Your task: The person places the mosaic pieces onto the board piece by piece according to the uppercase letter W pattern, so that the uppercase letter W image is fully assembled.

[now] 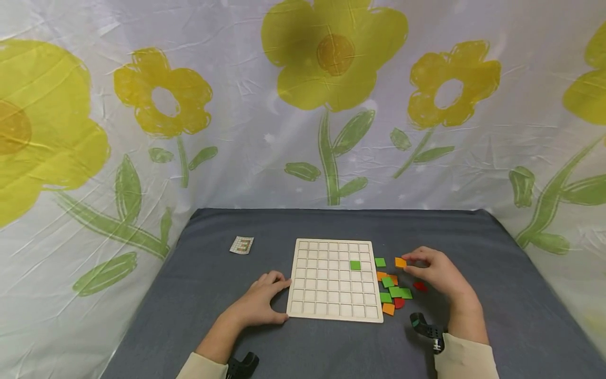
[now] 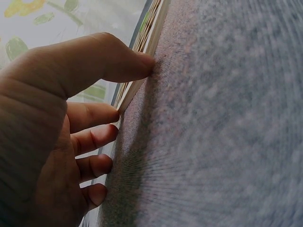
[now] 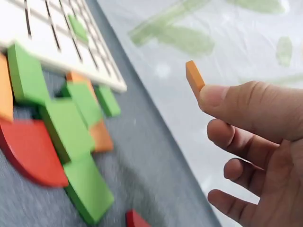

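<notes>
To the right of the wooden grid board, the right hand holds an orange square tile up off the table, its grip pinching the piece between thumb and forefinger, the other fingers loosely bent; to the left of the board lies the left hand, its grip spread, with the forefinger at the board's left edge and the thumb by its near left corner; one green square tile sits in a cell toward the board's far right; along the board's right edge lies a loose heap of green tiles, orange tiles and a red quarter-round piece; farther right of the board, apart from the heap, is another red piece; beyond the board's left side lies a small printed card.
</notes>
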### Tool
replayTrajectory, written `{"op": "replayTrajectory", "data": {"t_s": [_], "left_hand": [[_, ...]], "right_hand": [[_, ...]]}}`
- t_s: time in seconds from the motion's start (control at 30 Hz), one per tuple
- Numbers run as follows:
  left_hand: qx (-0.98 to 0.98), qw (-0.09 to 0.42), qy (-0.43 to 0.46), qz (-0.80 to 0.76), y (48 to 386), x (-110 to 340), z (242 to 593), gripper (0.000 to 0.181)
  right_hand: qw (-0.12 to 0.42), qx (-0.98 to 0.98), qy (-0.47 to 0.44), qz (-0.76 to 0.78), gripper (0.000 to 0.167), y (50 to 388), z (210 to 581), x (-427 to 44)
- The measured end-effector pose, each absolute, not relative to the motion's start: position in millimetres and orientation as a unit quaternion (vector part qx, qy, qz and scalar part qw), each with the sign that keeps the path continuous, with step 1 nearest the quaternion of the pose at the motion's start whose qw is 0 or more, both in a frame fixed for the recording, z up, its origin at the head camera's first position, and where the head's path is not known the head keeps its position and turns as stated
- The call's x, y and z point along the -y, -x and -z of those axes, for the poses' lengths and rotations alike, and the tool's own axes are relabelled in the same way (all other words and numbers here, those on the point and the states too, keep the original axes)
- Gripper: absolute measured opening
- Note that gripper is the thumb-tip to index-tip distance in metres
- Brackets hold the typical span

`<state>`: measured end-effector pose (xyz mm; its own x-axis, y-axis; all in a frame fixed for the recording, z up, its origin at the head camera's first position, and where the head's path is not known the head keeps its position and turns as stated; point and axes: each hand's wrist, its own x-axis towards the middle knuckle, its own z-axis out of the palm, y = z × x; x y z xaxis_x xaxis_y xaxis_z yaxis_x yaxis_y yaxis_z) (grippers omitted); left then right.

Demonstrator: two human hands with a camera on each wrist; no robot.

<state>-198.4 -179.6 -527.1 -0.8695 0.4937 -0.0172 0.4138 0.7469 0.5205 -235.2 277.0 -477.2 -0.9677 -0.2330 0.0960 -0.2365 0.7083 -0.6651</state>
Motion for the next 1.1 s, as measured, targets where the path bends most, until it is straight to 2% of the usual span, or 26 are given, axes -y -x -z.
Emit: {"op": "replayTrajectory", "data": {"t_s": [0.27,0.47,0.7,1.1], "left_hand": [[-0.932,0.082,-0.239,-0.259,198,179,526,0.085],[-0.932,0.087,-0.239,-0.258,199,178,526,0.086],[-0.933,0.082,-0.238,-0.258,199,178,527,0.085],[-0.934,0.083,-0.234,-0.255,198,178,526,0.085]], "right_hand": [[0.002,0.912,-0.151,-0.381,0.022,230,467,-255],[-0.025,0.907,-0.173,-0.382,0.022,233,468,-232],[-0.035,0.908,-0.213,-0.359,0.020,237,479,-206],[-0.068,0.921,-0.194,-0.331,0.021,240,499,-186]]}}
